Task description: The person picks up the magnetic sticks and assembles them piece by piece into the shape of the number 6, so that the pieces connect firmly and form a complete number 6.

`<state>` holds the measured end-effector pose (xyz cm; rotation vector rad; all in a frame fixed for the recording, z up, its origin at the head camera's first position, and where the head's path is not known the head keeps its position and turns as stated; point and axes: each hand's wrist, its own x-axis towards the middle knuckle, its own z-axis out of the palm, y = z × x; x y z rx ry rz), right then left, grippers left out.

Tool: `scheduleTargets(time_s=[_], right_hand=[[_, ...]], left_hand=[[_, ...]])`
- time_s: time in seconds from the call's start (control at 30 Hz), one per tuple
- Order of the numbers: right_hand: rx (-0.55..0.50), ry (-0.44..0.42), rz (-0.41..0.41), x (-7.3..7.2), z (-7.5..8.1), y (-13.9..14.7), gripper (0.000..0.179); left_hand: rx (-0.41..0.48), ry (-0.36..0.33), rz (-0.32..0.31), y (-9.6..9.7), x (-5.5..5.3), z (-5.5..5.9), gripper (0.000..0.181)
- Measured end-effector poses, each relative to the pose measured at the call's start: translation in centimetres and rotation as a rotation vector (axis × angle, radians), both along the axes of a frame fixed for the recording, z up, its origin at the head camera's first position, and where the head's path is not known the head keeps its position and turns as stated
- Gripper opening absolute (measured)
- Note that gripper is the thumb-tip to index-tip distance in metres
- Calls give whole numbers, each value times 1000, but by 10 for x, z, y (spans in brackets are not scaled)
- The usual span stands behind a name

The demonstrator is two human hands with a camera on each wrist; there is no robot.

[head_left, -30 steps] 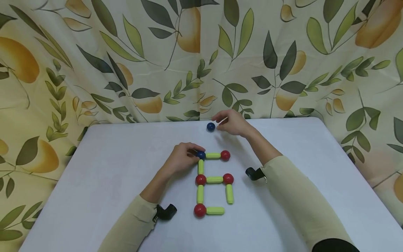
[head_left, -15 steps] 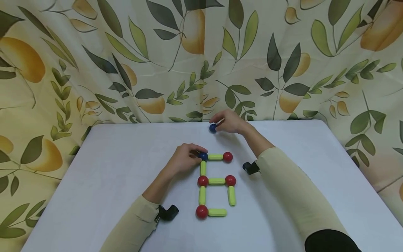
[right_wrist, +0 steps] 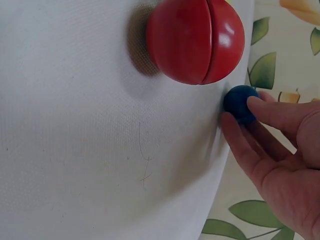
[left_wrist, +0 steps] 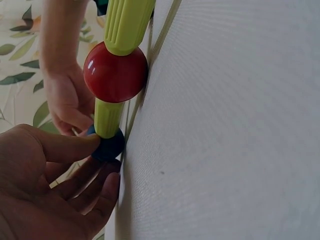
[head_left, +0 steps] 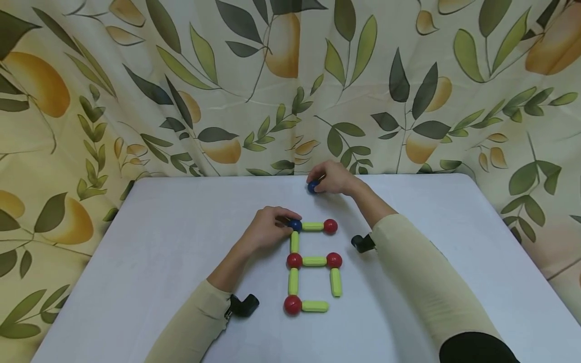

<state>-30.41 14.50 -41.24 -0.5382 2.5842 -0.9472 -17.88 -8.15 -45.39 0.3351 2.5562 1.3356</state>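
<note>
Near the table's back edge my right hand (head_left: 333, 177) pinches a loose blue ball (head_left: 312, 187) between thumb and fingers; the right wrist view shows this blue ball (right_wrist: 241, 104) too. My left hand (head_left: 265, 228) holds another blue ball (head_left: 295, 225), the top-left corner of a flat figure of balls and yellow-green rods. From that corner one rod (head_left: 312, 227) runs right to a red ball (head_left: 330, 226), and another rod (head_left: 295, 242) runs down to a red ball (head_left: 294, 260). Further rods and red balls form the lower part. A rod (head_left: 336, 282) and the bottom rod (head_left: 315, 306) have free ends.
The figure lies on a white table (head_left: 181, 212). Behind it hangs a curtain (head_left: 272, 116) printed with leaves and fruit. A black wrist device (head_left: 245, 305) juts from the left sleeve, and another black wrist device (head_left: 363, 244) from the right.
The right hand's fingers have come onto the loose blue ball, which they were beside before, and now grip it. The left hand keeps its hold. The whole head view has shifted slightly.
</note>
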Motion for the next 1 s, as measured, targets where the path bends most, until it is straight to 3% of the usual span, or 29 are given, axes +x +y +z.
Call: scheduleTargets(time_s=[0.6,1.0], right_hand=[[-68,-7,-51,7,-3,16,26],[-93,1,-76,23,-3,32,26]], left_hand=[[-6,-4,-5,0,-2,0,28],[-19,-28,13,1,-1,1,30]])
